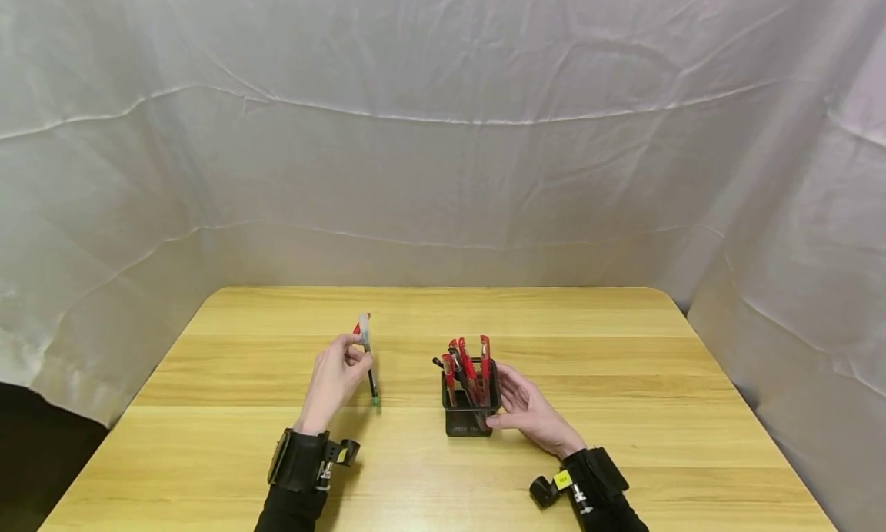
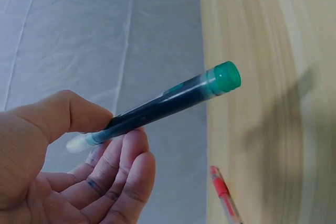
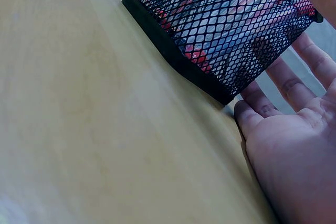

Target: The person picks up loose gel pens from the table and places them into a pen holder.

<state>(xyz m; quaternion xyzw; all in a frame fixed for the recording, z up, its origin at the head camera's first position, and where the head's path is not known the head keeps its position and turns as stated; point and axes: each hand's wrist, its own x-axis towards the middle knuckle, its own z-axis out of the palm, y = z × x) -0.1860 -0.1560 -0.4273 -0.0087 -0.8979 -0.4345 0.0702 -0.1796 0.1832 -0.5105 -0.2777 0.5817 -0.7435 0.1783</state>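
Between thumb and fingers, my left hand [image 1: 335, 378] pinches a dark-barrelled pen [image 2: 163, 106] with a green end and a whitish, see-through tip. In the head view the pen is held steeply, green end downward, over the left half of the table. My right hand [image 1: 529, 409] holds a black mesh pen holder [image 1: 468, 424] from its right side, thumb at the front and fingers behind. Several red-capped pens [image 1: 485, 355] and a black one stand in the holder. In the right wrist view, the mesh [image 3: 220, 30] shows the pens inside.
A red pen [image 2: 226, 198] lies on the wooden table [image 1: 208, 440] beyond my left hand, mostly hidden by it in the head view. Pale fabric [image 1: 443, 186] hangs along the back and sides. Each wrist wears a black strap with a small camera.
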